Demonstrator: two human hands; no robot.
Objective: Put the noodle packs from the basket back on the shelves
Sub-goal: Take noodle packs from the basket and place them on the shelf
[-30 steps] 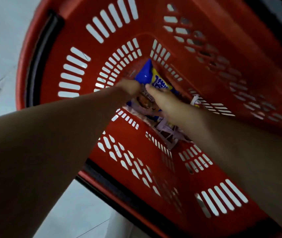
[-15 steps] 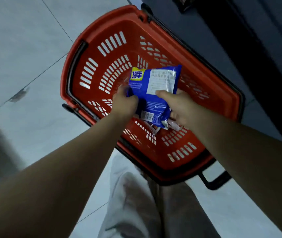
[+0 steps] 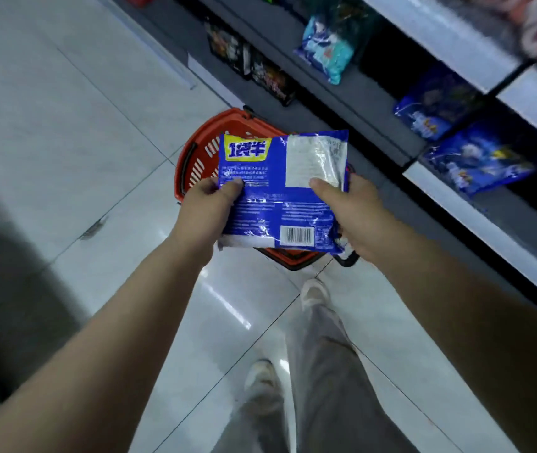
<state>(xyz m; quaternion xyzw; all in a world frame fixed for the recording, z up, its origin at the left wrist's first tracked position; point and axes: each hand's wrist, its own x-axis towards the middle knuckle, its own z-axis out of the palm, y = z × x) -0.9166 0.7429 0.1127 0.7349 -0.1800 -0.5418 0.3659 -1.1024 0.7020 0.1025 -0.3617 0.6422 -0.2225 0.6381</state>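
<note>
A blue noodle pack with a yellow label and a barcode is held up in front of me, its back side facing me. My left hand grips its left edge, thumb on top. My right hand grips its right edge, thumb pressed on the white panel. The red basket stands on the floor below and beyond the pack, mostly hidden by it. The shelves run along the right, with blue noodle packs lying on them.
Dark snack packs stand on the lowest shelf at the back, and a light-blue pack sits above. The grey tiled floor spreads to the left. My legs and shoes are below the basket.
Both hands lifted the blue pack out of the basket and raised it well above it. The view rose from inside the basket, so the shelves now show.
</note>
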